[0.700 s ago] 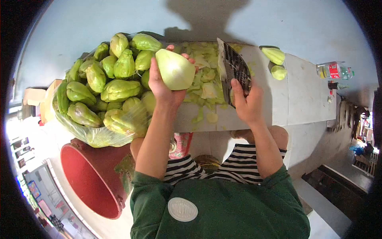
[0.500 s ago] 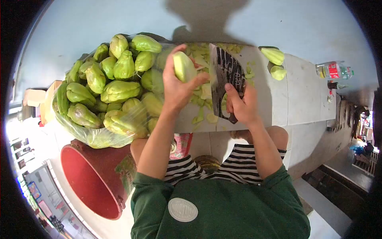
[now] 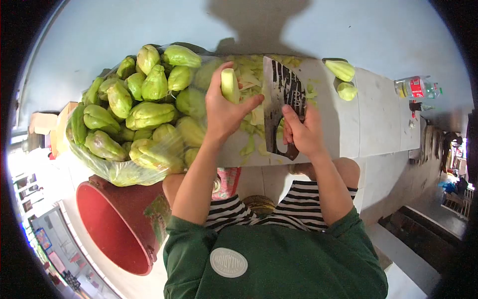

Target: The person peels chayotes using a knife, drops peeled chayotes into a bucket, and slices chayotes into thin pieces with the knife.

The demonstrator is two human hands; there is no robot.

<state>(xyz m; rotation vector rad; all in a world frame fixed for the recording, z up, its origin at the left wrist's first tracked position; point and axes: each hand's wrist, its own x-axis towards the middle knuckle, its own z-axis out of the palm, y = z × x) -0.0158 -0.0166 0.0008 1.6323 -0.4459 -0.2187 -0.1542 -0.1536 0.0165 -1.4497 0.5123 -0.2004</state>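
Note:
My left hand point(image 3: 222, 107) is closed on a pale, peeled chayote point(image 3: 230, 85), its thumb pointing toward the blade. In my right hand point(image 3: 302, 130) is a broad cleaver point(image 3: 280, 94) with a dark, patterned blade, held upright by its dark handle; a gap separates blade and chayote. Beneath both hands, green peelings point(image 3: 251, 119) lie scattered on the tiled bench. Left of my left hand, a clear plastic bag point(image 3: 119, 172) holds several unpeeled green chayotes point(image 3: 151, 115). Two peeled chayotes point(image 3: 340, 71) rest on the bench to the right of the cleaver.
A red bucket point(image 3: 112, 224) lies tipped on the floor at lower left. Along the bench point(image 3: 376, 119) to the right lies a clear bottle point(image 3: 417, 88) with a red label. Cardboard boxes point(image 3: 52, 124) stand behind the bag. A wall runs along the bench's far side.
The chayote has turned in my left hand, now showing a narrower side, and the thumb has stretched out to the right. The cleaver blade has tilted slightly, showing more of its face.

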